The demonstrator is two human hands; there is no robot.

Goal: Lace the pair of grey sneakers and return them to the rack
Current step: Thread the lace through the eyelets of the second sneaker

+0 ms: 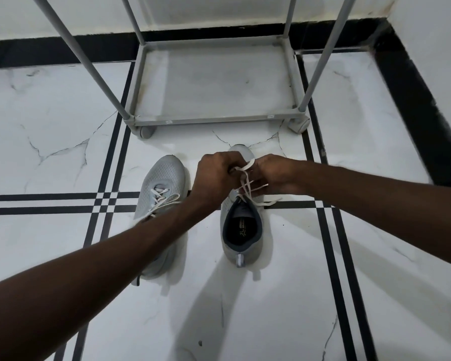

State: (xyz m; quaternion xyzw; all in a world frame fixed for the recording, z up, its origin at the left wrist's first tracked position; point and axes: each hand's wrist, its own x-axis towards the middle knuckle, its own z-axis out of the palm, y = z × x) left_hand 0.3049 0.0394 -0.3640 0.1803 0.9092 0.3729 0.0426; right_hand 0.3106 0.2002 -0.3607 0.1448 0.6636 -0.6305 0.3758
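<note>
Lace [246, 178]: white, taut between both hands, its strands crossing; one end trails below the right hand.
Sneaker in work [241, 238]: directly under both hands, heel toward the person, toe past the knuckles.
Left hand [216, 175]: fingers curled, gripping the lace.
Right hand [274, 175]: pinches lace strands; fingertips hidden.
Second sneaker [162, 183]: just left of the left hand, partly under that forearm; appears laced.
Rack [214, 118]: beyond both hands, bottom shelf facing them.
Step (judged): threading or tightening the upper eyelets of the last shoe.
Next (judged): even tension on both ends, finish off, then lift the pair forward.
</note>
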